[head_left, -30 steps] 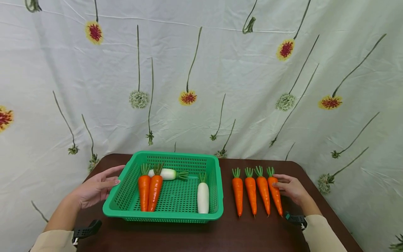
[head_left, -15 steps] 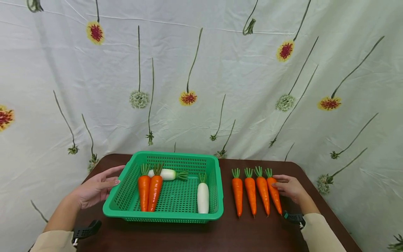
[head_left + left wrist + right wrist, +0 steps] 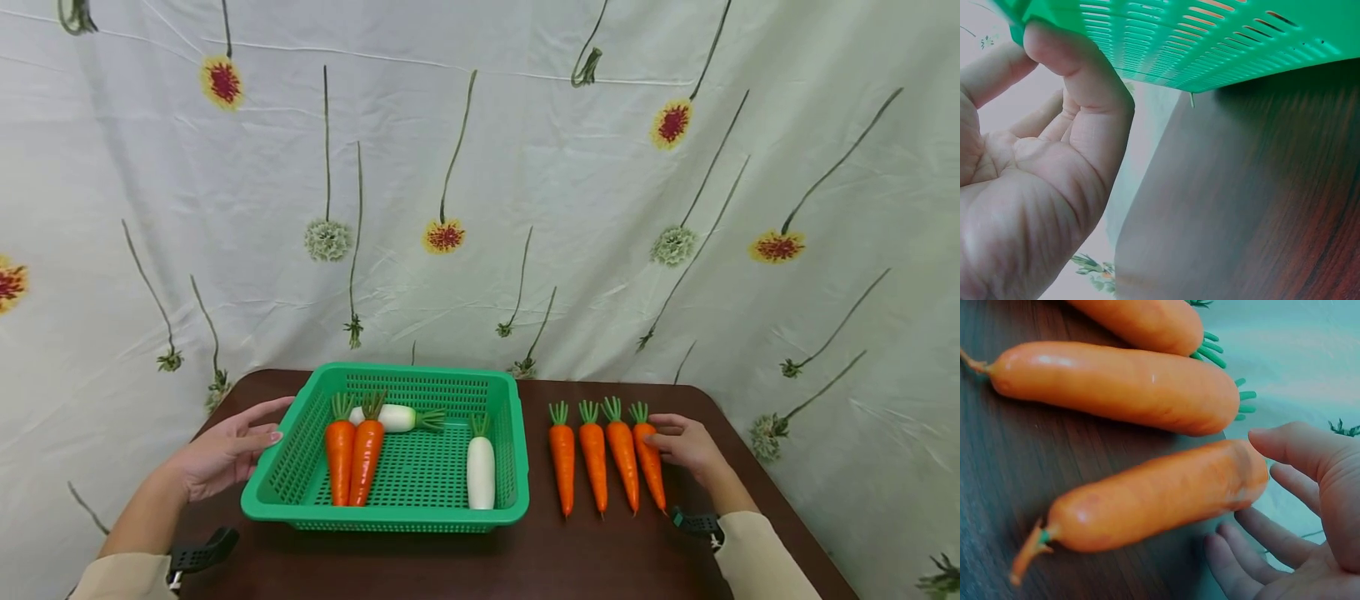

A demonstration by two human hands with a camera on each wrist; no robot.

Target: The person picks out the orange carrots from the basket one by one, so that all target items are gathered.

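Note:
A green plastic basket (image 3: 387,522) stands on the dark table; two carrots (image 3: 341,467) and two white radishes (image 3: 481,473) lie inside. My left hand (image 3: 225,454) is at its left end, fingers loosely spread, the thumb tip touching the rim in the left wrist view. Right of the basket, several carrots (image 3: 592,454) lie in a row, green tops away from me. My right hand (image 3: 686,446) is beside the outermost carrot (image 3: 649,462). In the right wrist view its fingers (image 3: 1275,540) are relaxed around the carrot's thick end; firm contact is unclear.
The dark wooden table (image 3: 420,571) has rounded far corners. Behind it hangs a pale cloth (image 3: 420,308) printed with flowers. A black strap device (image 3: 204,552) is on the left wrist, another strap (image 3: 697,523) on the right.
The head view has shifted a little, so most things appear slightly farther left. Both hands keep nearly the same places by the basket and the outermost carrot.

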